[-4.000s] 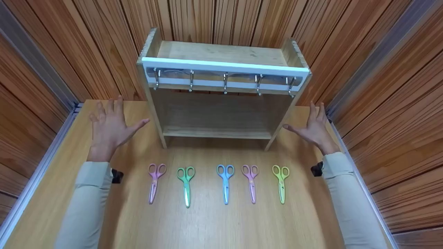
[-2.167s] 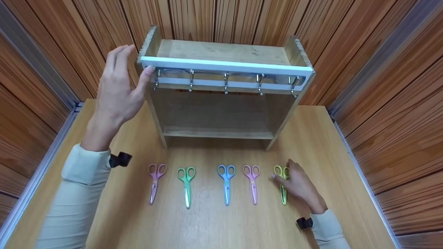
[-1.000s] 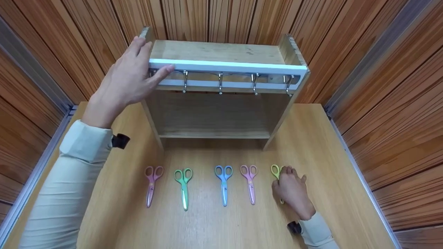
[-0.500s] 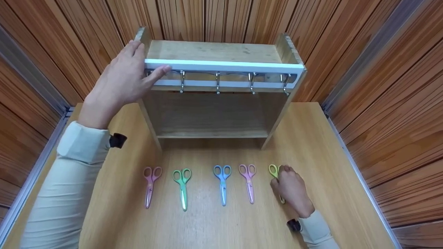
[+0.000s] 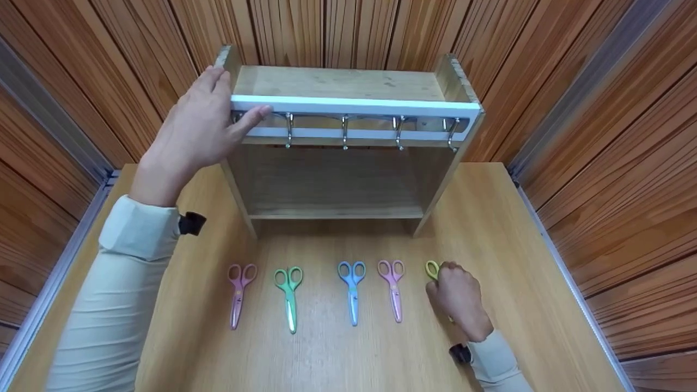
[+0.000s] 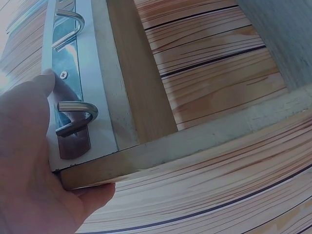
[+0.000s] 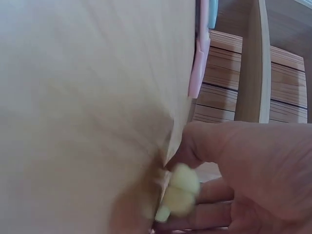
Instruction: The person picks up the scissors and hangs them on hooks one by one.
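Observation:
My left hand (image 5: 193, 128) grips the upper left corner of a wooden shelf unit (image 5: 337, 212). Its thumb lies on the front of the white rail (image 5: 359, 103), and the fingers wrap the outer side, as the left wrist view shows. Metal hooks (image 6: 78, 117) stick out from this rail near the thumb. On the table at right, my right hand (image 5: 459, 294) pinches yellow-green scissors (image 5: 427, 269). One handle ring shows past the fingers in the head view, and most of the scissors is hidden under the hand. In the right wrist view the tip end (image 7: 180, 190) pokes out blurred between thumb and fingers.
Left of the right hand lie pink scissors (image 5: 395, 294), blue scissors (image 5: 353, 299), green scissors (image 5: 290, 305) and purple scissors (image 5: 237, 299) in a row, handles toward the shelf. Wood-panelled walls (image 5: 626, 190) enclose the table (image 5: 326, 359) at the back and sides.
My left hand has risen from beside the shelf to its upper left corner and taken hold. The right hand has come down onto the yellow-green scissors and closed its fingers on them.

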A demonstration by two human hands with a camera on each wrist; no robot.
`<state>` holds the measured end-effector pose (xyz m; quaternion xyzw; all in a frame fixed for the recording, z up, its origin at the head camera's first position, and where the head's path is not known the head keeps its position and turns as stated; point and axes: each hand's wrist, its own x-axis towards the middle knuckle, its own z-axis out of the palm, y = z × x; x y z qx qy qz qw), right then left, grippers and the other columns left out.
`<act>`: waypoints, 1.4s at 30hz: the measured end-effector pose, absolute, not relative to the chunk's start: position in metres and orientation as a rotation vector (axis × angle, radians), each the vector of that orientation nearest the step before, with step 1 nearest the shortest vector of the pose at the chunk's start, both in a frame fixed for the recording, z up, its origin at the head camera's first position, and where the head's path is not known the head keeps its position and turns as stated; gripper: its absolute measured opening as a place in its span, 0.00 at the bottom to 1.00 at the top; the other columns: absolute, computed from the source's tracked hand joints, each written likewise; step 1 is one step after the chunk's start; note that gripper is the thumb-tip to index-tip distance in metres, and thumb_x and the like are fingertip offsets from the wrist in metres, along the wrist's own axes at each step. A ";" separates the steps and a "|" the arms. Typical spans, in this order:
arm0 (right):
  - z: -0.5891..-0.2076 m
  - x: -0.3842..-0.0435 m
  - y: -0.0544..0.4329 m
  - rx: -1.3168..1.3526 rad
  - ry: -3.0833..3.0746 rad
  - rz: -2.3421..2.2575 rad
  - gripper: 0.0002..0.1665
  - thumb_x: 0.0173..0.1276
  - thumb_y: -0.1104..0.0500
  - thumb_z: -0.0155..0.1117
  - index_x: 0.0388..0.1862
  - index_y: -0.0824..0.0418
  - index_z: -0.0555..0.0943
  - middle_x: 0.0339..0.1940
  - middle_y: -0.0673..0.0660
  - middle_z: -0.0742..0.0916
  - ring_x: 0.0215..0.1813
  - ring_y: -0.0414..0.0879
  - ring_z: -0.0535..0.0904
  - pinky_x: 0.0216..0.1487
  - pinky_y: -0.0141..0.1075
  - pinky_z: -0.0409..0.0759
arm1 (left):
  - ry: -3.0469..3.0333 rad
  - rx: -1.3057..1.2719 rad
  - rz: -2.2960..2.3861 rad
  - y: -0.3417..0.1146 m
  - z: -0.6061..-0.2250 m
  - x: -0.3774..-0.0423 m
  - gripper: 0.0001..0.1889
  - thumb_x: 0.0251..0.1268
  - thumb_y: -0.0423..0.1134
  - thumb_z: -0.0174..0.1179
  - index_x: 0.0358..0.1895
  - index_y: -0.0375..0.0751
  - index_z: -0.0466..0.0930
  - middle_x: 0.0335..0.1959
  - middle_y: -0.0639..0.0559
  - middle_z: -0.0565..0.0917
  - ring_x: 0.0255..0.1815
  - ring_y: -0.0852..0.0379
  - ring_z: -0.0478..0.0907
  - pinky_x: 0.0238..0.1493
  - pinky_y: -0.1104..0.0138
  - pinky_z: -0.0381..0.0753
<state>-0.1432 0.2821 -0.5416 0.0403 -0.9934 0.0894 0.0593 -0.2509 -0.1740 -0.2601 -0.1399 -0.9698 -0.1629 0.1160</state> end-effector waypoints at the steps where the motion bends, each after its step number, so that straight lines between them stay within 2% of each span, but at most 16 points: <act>1: -0.541 -0.144 0.282 0.092 -3.023 0.302 0.10 0.61 0.64 0.68 0.32 0.72 0.81 0.23 0.58 0.78 0.22 0.48 0.70 0.20 0.42 0.76 | -2.840 -0.407 -0.477 -0.174 -0.260 -0.251 0.54 0.78 0.72 0.43 0.82 0.24 0.48 0.85 0.28 0.52 0.87 0.31 0.51 0.84 0.39 0.56; 4: -0.536 -0.146 0.285 0.012 -3.074 0.390 0.10 0.67 0.62 0.65 0.35 0.71 0.81 0.24 0.57 0.77 0.22 0.48 0.71 0.22 0.38 0.72 | -2.833 -0.403 -0.482 -0.174 -0.260 -0.250 0.53 0.78 0.72 0.43 0.82 0.24 0.48 0.85 0.29 0.53 0.86 0.32 0.54 0.83 0.39 0.58; 10: -0.525 -0.152 0.292 -0.001 -3.120 0.511 0.09 0.72 0.65 0.61 0.39 0.72 0.83 0.25 0.58 0.80 0.24 0.49 0.72 0.24 0.39 0.73 | -2.822 -0.391 -0.480 -0.173 -0.260 -0.248 0.53 0.77 0.72 0.44 0.83 0.25 0.49 0.85 0.29 0.54 0.87 0.32 0.52 0.84 0.39 0.56; 17: -0.503 -0.160 0.289 -0.126 -3.163 0.880 0.13 0.78 0.66 0.56 0.53 0.73 0.83 0.30 0.59 0.80 0.29 0.49 0.76 0.29 0.36 0.73 | -2.825 -0.377 -0.480 -0.170 -0.261 -0.248 0.53 0.77 0.73 0.42 0.84 0.28 0.48 0.86 0.31 0.53 0.88 0.34 0.49 0.86 0.41 0.53; 25: -0.477 -0.167 0.284 -0.017 -3.052 1.038 0.13 0.79 0.65 0.57 0.51 0.73 0.83 0.28 0.57 0.80 0.25 0.44 0.74 0.22 0.29 0.70 | -2.821 -0.383 -0.472 -0.170 -0.262 -0.248 0.54 0.77 0.73 0.43 0.83 0.26 0.49 0.85 0.31 0.54 0.89 0.35 0.47 0.86 0.42 0.52; 28: -0.466 -0.171 0.282 0.006 -3.015 1.106 0.13 0.80 0.64 0.59 0.53 0.72 0.84 0.31 0.60 0.84 0.27 0.45 0.76 0.22 0.29 0.71 | -2.809 -0.381 -0.469 -0.172 -0.262 -0.247 0.53 0.77 0.72 0.43 0.82 0.25 0.49 0.85 0.30 0.54 0.88 0.35 0.48 0.86 0.42 0.53; 30: -0.459 -0.174 0.281 0.013 -2.992 1.150 0.14 0.80 0.63 0.60 0.54 0.72 0.84 0.36 0.64 0.89 0.32 0.49 0.82 0.27 0.31 0.78 | -2.803 -0.380 -0.471 -0.172 -0.262 -0.246 0.53 0.78 0.72 0.43 0.82 0.24 0.49 0.85 0.29 0.54 0.88 0.34 0.47 0.86 0.42 0.52; 32: -0.453 -0.176 0.281 0.005 -2.980 1.212 0.15 0.80 0.63 0.59 0.56 0.72 0.84 0.43 0.67 0.91 0.41 0.56 0.88 0.36 0.36 0.88 | -2.803 -0.377 -0.475 -0.172 -0.263 -0.246 0.53 0.78 0.72 0.43 0.82 0.24 0.49 0.85 0.29 0.54 0.89 0.35 0.47 0.86 0.42 0.52; 34: -0.447 -0.179 0.281 0.004 -2.962 1.293 0.17 0.81 0.62 0.59 0.58 0.72 0.84 0.50 0.69 0.91 0.51 0.60 0.90 0.48 0.41 0.92 | -2.806 -0.372 -0.479 -0.171 -0.263 -0.246 0.53 0.78 0.72 0.43 0.83 0.25 0.49 0.85 0.29 0.53 0.89 0.35 0.46 0.87 0.42 0.51; 36: -0.440 -0.181 0.282 -0.001 -2.947 1.394 0.18 0.82 0.61 0.58 0.61 0.72 0.82 0.55 0.71 0.90 0.57 0.60 0.89 0.56 0.41 0.90 | -2.810 -0.368 -0.483 -0.170 -0.263 -0.247 0.53 0.78 0.72 0.43 0.83 0.25 0.49 0.85 0.30 0.53 0.89 0.36 0.46 0.87 0.42 0.51; 39: -0.433 -0.184 0.283 0.008 -2.919 1.522 0.20 0.83 0.60 0.57 0.64 0.71 0.81 0.59 0.72 0.88 0.58 0.57 0.90 0.58 0.37 0.89 | -2.815 -0.360 -0.483 -0.170 -0.263 -0.246 0.53 0.77 0.72 0.43 0.83 0.26 0.49 0.86 0.30 0.53 0.89 0.36 0.45 0.87 0.42 0.50; 42: -0.425 -0.187 0.284 0.023 -2.890 1.585 0.21 0.83 0.57 0.57 0.66 0.69 0.81 0.60 0.70 0.88 0.57 0.53 0.91 0.61 0.40 0.87 | -2.819 -0.356 -0.478 -0.171 -0.263 -0.246 0.53 0.77 0.72 0.43 0.83 0.27 0.48 0.86 0.31 0.52 0.89 0.36 0.45 0.87 0.42 0.50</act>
